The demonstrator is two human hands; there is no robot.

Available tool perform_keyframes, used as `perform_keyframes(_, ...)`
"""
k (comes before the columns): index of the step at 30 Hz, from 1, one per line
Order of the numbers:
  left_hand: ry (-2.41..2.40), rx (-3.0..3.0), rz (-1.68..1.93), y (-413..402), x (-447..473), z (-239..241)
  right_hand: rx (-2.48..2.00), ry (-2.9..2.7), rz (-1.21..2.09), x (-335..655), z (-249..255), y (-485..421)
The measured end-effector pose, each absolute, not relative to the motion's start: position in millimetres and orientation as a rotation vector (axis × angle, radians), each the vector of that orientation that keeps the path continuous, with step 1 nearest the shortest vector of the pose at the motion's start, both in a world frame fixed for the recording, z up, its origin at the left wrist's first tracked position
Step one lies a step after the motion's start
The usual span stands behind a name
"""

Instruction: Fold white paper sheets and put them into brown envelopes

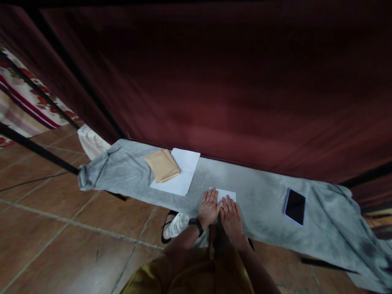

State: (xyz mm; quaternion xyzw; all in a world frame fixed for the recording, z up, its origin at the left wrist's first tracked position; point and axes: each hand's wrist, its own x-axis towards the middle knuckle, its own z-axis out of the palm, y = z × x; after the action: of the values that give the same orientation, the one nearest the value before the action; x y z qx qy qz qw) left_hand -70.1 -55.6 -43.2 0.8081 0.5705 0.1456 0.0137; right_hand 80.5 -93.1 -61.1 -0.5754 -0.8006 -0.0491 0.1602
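Directly before me, a small piece of white paper, seemingly folded, lies on the grey cloth. My left hand rests flat on its left part, fingers stretched forward. Over its near right part lies my right hand, also flat with the fingers extended. The two thumbs almost meet at the middle of the paper. Much of the sheet is hidden under both hands. To the left, a stack of brown envelopes sits on top of larger white sheets.
Grey cloth covers the long narrow table. A dark-screened phone or tablet lies toward the right. Behind the table hangs a dark red curtain, with black metal bars at the left. Tiled floor shows below.
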Motion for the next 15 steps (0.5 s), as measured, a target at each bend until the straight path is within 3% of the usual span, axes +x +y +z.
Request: perform_keyframes(15, 1.785, 2.529, 0.443, -50.5, -81.6, -51.4, -1.603, -2.254, -0.101, 73.5, -58.5, -67.9)
